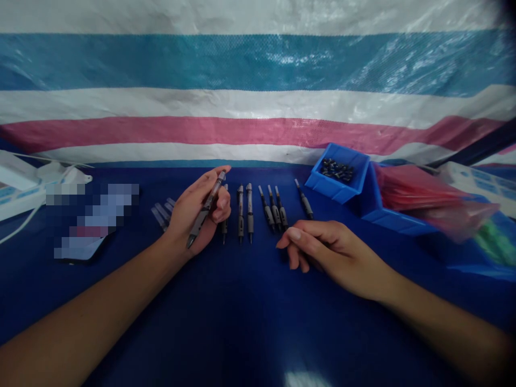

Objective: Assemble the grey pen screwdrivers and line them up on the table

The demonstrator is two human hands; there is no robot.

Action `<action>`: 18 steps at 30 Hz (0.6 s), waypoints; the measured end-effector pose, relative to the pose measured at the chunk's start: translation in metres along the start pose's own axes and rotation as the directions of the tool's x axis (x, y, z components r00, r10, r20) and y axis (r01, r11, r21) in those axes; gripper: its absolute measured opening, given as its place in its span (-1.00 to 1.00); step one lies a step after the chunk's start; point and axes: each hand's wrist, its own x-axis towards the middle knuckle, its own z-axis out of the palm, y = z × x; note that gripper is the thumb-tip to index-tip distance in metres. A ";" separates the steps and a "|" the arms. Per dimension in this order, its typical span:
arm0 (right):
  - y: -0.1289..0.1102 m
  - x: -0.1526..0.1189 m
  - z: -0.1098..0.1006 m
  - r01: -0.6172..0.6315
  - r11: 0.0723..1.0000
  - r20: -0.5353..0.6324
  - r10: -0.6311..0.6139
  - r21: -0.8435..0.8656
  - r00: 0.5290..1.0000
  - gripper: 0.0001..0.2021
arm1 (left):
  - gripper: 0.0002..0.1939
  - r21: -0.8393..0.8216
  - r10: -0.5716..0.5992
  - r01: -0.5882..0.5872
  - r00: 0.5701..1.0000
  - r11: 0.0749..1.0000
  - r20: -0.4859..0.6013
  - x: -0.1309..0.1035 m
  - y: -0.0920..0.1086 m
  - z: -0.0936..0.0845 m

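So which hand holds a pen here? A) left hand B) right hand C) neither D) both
A: the left hand grips a grey pen lifted off the blue cloth, while the right hand rests on the cloth, holding nothing visible.

I am seeing a table (250,322) in dark blue cloth carrying a row of pens (258,212), a blue bin (337,173) of small dark parts, a phone (86,236) and red bags (419,196).
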 end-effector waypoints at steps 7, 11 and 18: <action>0.001 0.000 -0.001 0.002 1.000 0.003 -0.002 -0.007 1.000 -0.54 | -0.82 0.021 0.039 -0.039 0.999 0.999 -0.016 0.000 -0.003 0.002; 0.001 0.000 -0.001 -0.002 1.000 0.004 0.002 -0.007 1.000 -0.54 | -0.86 0.032 0.056 -0.056 0.998 0.998 -0.010 0.000 -0.004 0.001; 0.000 0.000 0.000 0.002 1.000 0.003 -0.002 -0.008 1.000 -0.54 | -0.80 -0.015 0.054 -0.054 0.998 0.998 0.007 -0.001 -0.001 0.000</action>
